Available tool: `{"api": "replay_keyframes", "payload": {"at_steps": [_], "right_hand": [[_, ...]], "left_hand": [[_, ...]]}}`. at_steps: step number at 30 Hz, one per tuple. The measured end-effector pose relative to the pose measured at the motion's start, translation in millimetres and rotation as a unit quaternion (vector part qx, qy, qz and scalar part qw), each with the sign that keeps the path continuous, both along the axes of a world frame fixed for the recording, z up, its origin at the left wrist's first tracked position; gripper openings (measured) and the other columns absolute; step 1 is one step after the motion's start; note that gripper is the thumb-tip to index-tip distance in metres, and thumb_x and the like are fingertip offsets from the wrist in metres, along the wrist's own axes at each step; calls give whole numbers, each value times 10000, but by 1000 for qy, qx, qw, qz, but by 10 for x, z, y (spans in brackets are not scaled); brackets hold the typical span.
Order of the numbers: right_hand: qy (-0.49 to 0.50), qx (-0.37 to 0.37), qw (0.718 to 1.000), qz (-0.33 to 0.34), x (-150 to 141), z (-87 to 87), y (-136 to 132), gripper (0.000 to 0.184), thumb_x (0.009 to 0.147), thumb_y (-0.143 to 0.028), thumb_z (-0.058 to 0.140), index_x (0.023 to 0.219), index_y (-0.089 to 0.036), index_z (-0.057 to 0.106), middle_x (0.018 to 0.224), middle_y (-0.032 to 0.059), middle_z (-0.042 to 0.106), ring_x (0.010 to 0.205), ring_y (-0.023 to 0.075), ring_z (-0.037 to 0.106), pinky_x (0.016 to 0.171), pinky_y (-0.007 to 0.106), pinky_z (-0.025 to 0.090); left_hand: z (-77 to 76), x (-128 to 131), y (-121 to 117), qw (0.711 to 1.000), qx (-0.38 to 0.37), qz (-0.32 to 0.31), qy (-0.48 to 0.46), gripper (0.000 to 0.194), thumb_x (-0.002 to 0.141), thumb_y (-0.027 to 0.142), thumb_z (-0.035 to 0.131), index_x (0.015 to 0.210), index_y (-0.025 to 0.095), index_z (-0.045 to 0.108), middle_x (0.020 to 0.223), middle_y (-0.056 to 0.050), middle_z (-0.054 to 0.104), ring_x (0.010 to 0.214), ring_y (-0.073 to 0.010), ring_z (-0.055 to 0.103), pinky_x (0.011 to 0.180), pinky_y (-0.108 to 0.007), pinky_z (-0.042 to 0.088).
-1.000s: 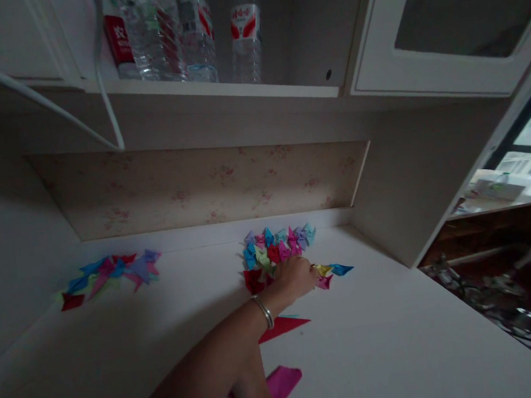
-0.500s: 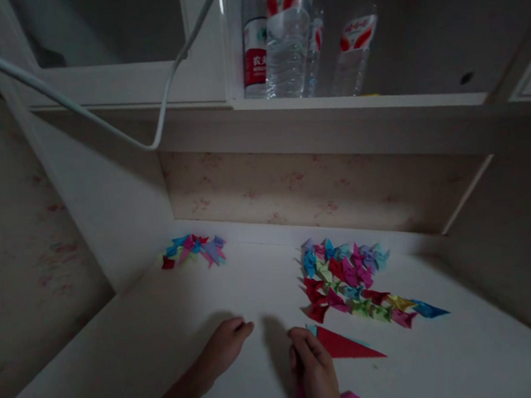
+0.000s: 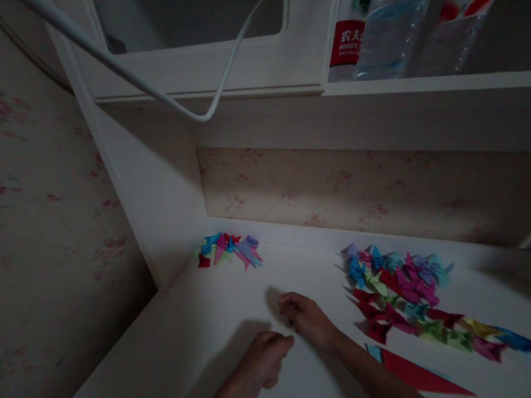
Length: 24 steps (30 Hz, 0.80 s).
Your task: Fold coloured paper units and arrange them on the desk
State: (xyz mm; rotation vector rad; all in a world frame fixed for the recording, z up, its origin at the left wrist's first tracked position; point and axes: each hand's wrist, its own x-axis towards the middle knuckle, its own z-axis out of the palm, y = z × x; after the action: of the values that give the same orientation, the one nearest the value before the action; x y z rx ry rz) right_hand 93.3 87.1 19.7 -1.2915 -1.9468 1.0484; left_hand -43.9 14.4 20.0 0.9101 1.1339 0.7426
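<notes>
My left hand (image 3: 266, 358) is closed above the white desktop (image 3: 231, 333), its thumb pressed toward the fingers and pointing right. Close by, slightly farther back and to the right, my right hand (image 3: 308, 320) has its fingers curled in. What either hand holds, if anything, is hidden. The two hands are apart by a small gap. Beside my right forearm lies a long red paper triangle (image 3: 418, 372), with light-blue paper showing along its edge. The forearm partly covers its left side.
Folded colourful paper pieces (image 3: 411, 301) stand in rows at the right. A smaller pile of paper pieces (image 3: 228, 249) lies at the back left. Overhead are a cabinet shelf with plastic bottles (image 3: 392, 24) and a hanging white cable (image 3: 201, 116).
My view has turned left. My right hand has moved forward and left, away from the red triangle, and now sits beyond my left hand. The pink paper near it is no longer clearly visible.
</notes>
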Motion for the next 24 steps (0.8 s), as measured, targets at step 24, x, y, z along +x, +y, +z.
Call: {"api": "replay_keyframes", "payload": {"at_steps": [24], "right_hand": [[-186, 126, 971, -78, -695, -9, 785, 291, 865, -203, 432, 970, -227, 703, 1053, 87, 704, 970, 243, 636, 840, 314, 440]], "left_hand": [[-265, 77, 171, 999, 20, 41, -19, 364, 691, 546, 564, 587, 214, 454, 379, 120, 301, 300, -44, 184, 347, -226, 89]]}}
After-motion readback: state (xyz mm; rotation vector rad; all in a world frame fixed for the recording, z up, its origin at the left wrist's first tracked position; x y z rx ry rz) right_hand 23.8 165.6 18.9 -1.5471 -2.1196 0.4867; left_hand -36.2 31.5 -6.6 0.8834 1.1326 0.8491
